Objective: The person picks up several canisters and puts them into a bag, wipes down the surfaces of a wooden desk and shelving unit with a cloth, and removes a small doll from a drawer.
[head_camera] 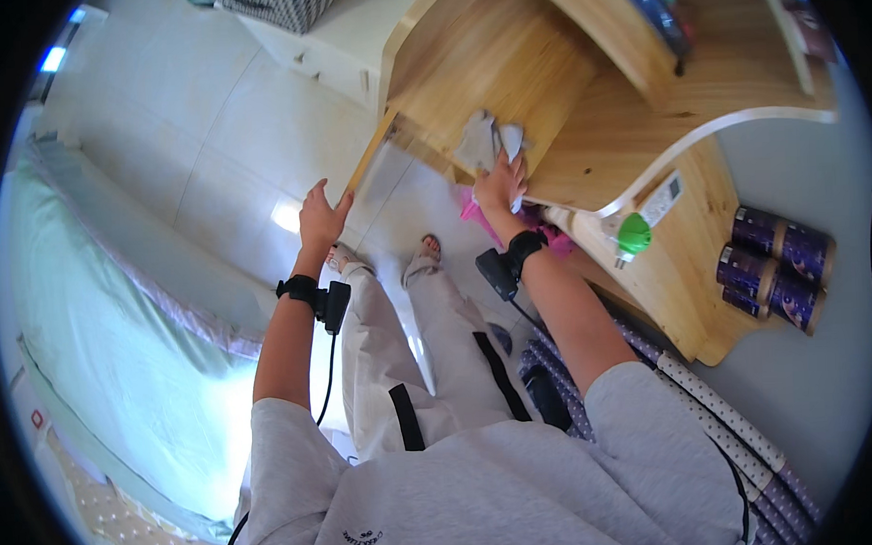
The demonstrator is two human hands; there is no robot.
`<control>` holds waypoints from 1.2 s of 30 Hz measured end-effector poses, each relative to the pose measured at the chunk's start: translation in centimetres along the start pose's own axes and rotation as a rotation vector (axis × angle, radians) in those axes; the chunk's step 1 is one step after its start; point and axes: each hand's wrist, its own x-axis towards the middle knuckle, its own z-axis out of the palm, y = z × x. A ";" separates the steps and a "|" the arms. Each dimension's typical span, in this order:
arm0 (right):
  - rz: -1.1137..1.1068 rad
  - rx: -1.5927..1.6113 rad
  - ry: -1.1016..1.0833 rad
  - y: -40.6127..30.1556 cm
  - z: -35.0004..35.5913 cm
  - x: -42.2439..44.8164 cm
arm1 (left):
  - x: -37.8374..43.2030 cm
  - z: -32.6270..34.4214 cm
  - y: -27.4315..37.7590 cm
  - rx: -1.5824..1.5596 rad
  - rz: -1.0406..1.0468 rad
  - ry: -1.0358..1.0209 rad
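My right hand presses a crumpled grey cloth against the wooden surface, near the front edge of a light wood desk or shelf unit. A paler part of the cloth shows between and beside the fingers. My left hand is held out over the floor with thumb and fingers apart. Its thumb tip meets, or nearly meets, the near end of a narrow wooden edge projecting from the unit; contact is unclear. Nothing is visible in the left hand.
A white power strip with a green plug-in item sits along the unit's side. Several purple cans stand at right. Pink plastic hangs below. Left is a bed-like piece with pale green fabric; folded dotted padding lies right.
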 end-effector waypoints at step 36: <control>-0.243 0.745 -0.483 11.4 -8.5 -10.6 | -12.2 1.3 37.0 -0.176 1.487 -0.205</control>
